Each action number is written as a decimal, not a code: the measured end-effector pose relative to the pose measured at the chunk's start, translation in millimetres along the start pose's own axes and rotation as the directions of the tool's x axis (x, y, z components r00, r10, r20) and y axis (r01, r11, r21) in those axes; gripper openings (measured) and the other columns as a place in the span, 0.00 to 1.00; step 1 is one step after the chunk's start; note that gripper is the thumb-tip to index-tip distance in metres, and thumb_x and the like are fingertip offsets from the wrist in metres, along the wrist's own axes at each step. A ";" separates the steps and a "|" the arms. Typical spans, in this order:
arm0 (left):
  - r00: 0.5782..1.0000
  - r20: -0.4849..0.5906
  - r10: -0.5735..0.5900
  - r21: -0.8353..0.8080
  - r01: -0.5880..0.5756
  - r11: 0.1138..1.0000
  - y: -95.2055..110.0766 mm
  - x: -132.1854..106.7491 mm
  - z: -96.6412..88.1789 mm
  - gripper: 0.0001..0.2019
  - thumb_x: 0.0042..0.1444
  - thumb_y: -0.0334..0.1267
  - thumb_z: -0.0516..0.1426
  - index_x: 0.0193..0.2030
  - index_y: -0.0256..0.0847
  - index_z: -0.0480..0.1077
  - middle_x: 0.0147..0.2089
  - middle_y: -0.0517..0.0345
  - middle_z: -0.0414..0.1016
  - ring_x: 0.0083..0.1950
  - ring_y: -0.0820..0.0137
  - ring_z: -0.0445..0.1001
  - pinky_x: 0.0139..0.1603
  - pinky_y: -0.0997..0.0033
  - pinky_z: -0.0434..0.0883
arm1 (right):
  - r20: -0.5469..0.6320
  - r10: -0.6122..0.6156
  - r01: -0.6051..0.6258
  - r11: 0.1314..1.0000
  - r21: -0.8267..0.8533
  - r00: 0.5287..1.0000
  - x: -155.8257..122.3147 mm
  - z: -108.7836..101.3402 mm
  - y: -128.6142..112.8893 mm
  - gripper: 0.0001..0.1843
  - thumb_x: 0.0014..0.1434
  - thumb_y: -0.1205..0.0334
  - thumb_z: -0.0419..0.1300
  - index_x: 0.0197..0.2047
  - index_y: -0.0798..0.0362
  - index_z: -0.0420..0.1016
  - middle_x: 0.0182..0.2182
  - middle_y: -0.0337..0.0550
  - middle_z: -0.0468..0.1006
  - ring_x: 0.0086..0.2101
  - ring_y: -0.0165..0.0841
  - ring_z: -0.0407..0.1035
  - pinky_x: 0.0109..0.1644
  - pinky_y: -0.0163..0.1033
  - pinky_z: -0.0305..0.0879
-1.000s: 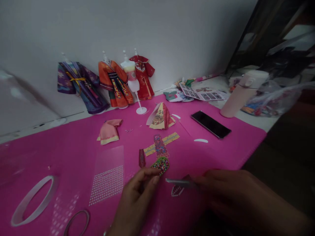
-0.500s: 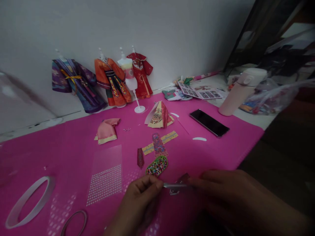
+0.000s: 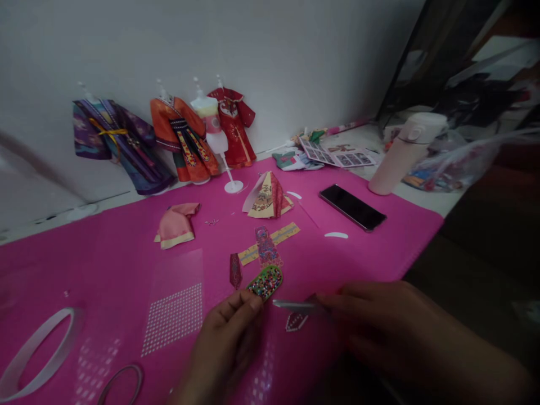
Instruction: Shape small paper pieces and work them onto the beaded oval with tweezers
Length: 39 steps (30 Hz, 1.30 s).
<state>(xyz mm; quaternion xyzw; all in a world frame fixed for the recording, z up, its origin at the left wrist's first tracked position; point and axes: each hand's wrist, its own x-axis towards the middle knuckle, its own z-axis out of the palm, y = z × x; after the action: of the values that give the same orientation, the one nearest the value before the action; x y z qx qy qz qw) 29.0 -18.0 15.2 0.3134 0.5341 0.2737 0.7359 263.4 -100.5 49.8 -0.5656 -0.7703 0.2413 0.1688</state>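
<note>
My right hand (image 3: 379, 323), dim and slightly blurred, grips silver tweezers (image 3: 291, 305) whose tips point left. Just beneath them on the mat lies a small dark red fabric piece (image 3: 296, 322) edged with tiny pearly beads; its upper part is hidden by the tool and fingers. My left hand (image 3: 225, 334) is closed in a pinch, thumb against forefinger, and whatever it may hold is too small to see. Right by those fingertips sits a green oval tray (image 3: 270, 281) of multicoloured beads. A dark red pointed strip (image 3: 235, 271) and a patterned panel (image 3: 266, 247) lie beyond.
Pink mat (image 3: 105, 270) covers the table. Sheets of stick-on gems (image 3: 175, 318), a white tape ring (image 3: 37, 354) and a pink doll top (image 3: 177, 225) lie left. A phone (image 3: 352, 207) and bottle (image 3: 407, 154) stand right; dressed doll stands (image 3: 181, 138) line the wall.
My left fingers have come away from the tweezers' tips and sit lower left, by the bead tray. More of the bead-edged red piece shows. The whole view has shifted slightly.
</note>
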 end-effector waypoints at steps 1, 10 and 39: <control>1.000 -0.011 0.008 -0.005 -0.008 1.000 0.4 0.3 0.7 0.24 0.34 0.55 0.71 0.26 0.42 0.67 0.14 0.75 0.53 0.15 0.82 0.45 0.15 0.81 0.46 | -0.013 0.003 -0.003 1.000 -0.002 1.000 -0.3 -1.3 0.5 0.17 0.60 0.72 0.58 0.48 0.43 0.76 0.41 0.37 0.81 0.37 0.32 0.76 0.41 0.36 0.71; 0.990 0.141 -0.004 0.007 0.003 1.000 -2.7 -0.3 -0.7 0.21 0.45 0.54 0.67 0.26 0.44 0.63 0.12 0.76 0.51 0.14 0.82 0.41 0.14 0.80 0.41 | -0.003 -0.010 0.010 1.000 -0.019 1.000 -2.9 5.2 10.4 0.28 0.61 0.69 0.58 0.62 0.38 0.67 0.51 0.39 0.79 0.43 0.36 0.76 0.47 0.41 0.74; 0.980 0.192 -0.043 -0.037 0.051 0.998 -10.2 3.2 -2.0 0.20 0.43 0.52 0.68 0.23 0.43 0.65 0.09 0.75 0.53 0.12 0.82 0.43 0.14 0.77 0.40 | -0.004 -0.045 0.045 0.995 -0.088 0.999 -7.7 2.2 12.4 0.27 0.63 0.68 0.57 0.64 0.39 0.64 0.51 0.41 0.79 0.43 0.37 0.76 0.38 0.38 0.74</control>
<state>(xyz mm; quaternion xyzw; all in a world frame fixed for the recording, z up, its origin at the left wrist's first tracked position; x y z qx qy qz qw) 28.6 -22.0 5.1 0.3100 0.4624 0.2358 0.7965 274.4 -105.2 41.1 -0.5558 -0.7922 0.2015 0.1515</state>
